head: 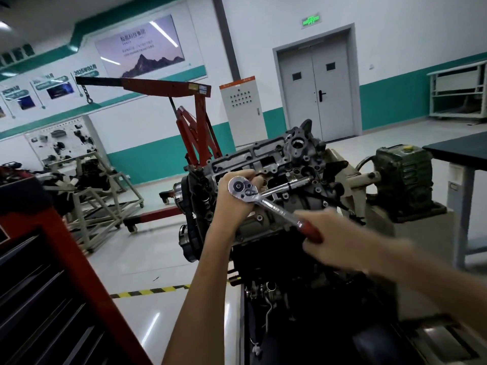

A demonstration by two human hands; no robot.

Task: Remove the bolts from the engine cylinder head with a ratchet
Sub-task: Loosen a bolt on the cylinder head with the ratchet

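Red sheet metal is met first at the near left, a tool chest (pixel 52 259). Next, the red grip of the ratchet (pixel 274 206) is clenched in the right hand (pixel 329 241), though the hand is blurred. Polished steel like this is judged stiff, fairly heavy and slick, so it is best taken well down the handle for leverage, with the head steadied. And so it is held: the round head is cupped by the left hand (pixel 234 204), with its fingers (pixel 245 175) curled behind. From there an extension bar (pixel 290 184) is run into the cylinder head (pixel 253 154), which is carried on an engine stand straight ahead. Farther off, a red engine crane (pixel 195 119), a grey cabinet (pixel 239 106) and double doors (pixel 315 88) are picked out. A green exit sign (pixel 312 21) is lit above. Its lettering and the wall poster's (pixel 142 46) cannot be read.
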